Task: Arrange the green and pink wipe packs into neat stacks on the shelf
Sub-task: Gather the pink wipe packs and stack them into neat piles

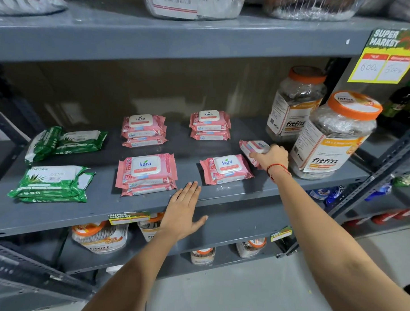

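Note:
On the grey shelf (221,197) lie pink wipe packs in stacks: back left (143,131), back middle (209,125), front left (146,174). A single pink pack (225,169) lies at front middle. My right hand (272,157) is shut on a tilted pink pack (253,149) beside the jars. Flat on the shelf's front edge rests my left hand (182,210), fingers apart, holding nothing. Green wipe packs sit at the left: a loose, partly tilted pile at the back (65,142) and a flat stack in front (52,183).
Two orange-lidded Fitfizz jars (332,136) (295,102) stand at the shelf's right end, close to my right hand. A yellow price sign (386,57) hangs at top right. More jars (101,237) sit on the shelf below; bagged goods fill the shelf above.

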A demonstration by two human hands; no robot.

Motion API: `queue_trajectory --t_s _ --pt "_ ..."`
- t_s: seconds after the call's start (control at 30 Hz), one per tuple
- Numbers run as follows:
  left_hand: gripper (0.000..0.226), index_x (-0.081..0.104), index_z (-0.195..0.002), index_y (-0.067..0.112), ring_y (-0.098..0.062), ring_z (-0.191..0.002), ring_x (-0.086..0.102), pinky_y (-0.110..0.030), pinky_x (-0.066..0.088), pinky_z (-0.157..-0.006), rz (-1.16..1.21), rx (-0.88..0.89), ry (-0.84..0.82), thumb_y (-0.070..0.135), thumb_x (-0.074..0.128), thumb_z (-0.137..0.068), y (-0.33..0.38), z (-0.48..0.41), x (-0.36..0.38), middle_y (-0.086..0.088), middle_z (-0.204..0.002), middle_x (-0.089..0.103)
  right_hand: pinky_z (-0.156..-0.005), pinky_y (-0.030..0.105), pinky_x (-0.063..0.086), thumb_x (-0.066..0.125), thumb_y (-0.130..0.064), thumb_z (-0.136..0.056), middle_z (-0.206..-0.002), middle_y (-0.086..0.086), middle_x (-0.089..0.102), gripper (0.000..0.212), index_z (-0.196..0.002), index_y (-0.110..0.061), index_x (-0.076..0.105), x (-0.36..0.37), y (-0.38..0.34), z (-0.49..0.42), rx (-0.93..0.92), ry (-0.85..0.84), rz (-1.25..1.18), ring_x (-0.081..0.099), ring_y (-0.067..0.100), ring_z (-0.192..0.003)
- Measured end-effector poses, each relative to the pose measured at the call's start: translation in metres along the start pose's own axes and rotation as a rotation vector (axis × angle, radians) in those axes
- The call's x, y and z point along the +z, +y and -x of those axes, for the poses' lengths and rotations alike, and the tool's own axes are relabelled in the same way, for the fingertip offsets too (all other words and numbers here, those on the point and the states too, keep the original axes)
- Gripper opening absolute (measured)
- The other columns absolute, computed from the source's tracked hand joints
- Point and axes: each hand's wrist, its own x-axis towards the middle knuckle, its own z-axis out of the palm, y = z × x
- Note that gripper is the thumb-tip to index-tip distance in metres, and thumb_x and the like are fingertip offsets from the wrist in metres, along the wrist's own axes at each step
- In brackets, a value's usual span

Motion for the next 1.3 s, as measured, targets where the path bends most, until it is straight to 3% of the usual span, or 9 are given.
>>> queue_trajectory --t_s 0.13,0.33,0.63,0.83,0.97,1.13,1.3 --pt "0.082 0.031 -0.141 0.006 -0.026 -0.135 0.032 -0.043 0.021 -0.108 0.004 -0.002 -0.013 0.064 0.030 -0.083 0.000 0.000 -0.001 -0.013 -0.147 0.034 -0.088 0.037 0.046 0.073 -0.050 -0.068 -0.115 0.019 0.061 0.066 -0.112 -0.001 0.060 -0.002 -0.011 0.021 -0.102 0.048 -0.097 0.052 0.033 -0.110" --pt "0.084 0.026 -0.144 0.007 -0.026 -0.138 0.026 -0.041 0.014 -0.110 0.006 0.008 0.000 0.065 0.028 -0.083 0.000 0.000 -0.002 -0.012 -0.150 0.028 -0.086 0.033 0.044 0.074 -0.047 -0.072 -0.117 0.013 0.056 0.066 -0.120 -0.007 0.054 0.005 -0.031 0.064 -0.261 0.035 -0.144 0.049 0.025 -0.110" --pt "0.088 0.012 -0.147 0.010 -0.022 -0.142 0.010 -0.035 0.000 -0.111 -0.040 0.013 -0.016 0.069 0.017 -0.082 -0.001 -0.002 -0.002 -0.009 -0.155 0.012 -0.105 0.045 0.036 0.070 -0.063 -0.069 -0.142 0.014 0.038 0.099 -0.141 -0.007 0.032 -0.005 -0.038 0.068 -0.279 -0.144 0.033 0.034 0.030 -0.131" --pt "0.085 0.027 -0.144 0.007 -0.025 -0.138 0.025 -0.039 0.012 -0.110 -0.021 0.009 -0.018 0.066 0.027 -0.083 0.000 -0.001 -0.002 -0.012 -0.150 0.028 -0.102 0.043 0.038 0.065 -0.064 -0.073 -0.136 0.018 0.044 0.087 -0.132 -0.004 0.044 -0.020 -0.064 0.056 -0.312 -0.246 0.310 0.038 0.032 -0.128" --pt "0.086 0.027 -0.143 0.007 -0.025 -0.138 0.026 -0.040 0.012 -0.110 -0.012 0.009 -0.029 0.067 0.027 -0.082 0.000 -0.001 -0.003 -0.012 -0.150 0.028 -0.105 0.044 0.037 0.069 -0.055 -0.075 -0.139 0.015 0.042 0.082 -0.134 -0.006 0.042 -0.014 -0.071 0.050 -0.320 -0.345 0.435 0.035 0.033 -0.131" --pt "0.087 0.022 -0.145 0.007 -0.024 -0.140 0.020 -0.038 0.009 -0.110 -0.023 0.015 -0.017 0.067 0.025 -0.082 -0.001 0.000 -0.001 -0.011 -0.152 0.023 -0.101 0.044 0.043 0.077 -0.042 -0.072 -0.131 0.012 0.048 0.076 -0.132 -0.012 0.043 -0.020 -0.082 0.043 -0.425 -0.480 0.522 0.044 0.030 -0.122" --pt "0.089 0.015 -0.146 0.008 -0.023 -0.141 0.013 -0.036 0.003 -0.110 -0.023 0.015 -0.010 0.069 0.020 -0.081 -0.001 -0.001 -0.002 -0.010 -0.154 0.015 -0.108 0.047 0.036 0.077 -0.015 -0.074 -0.145 0.013 0.037 0.092 -0.148 -0.017 0.022 -0.021 -0.086 0.043 -0.539 -0.584 0.603 0.039 0.032 -0.132"
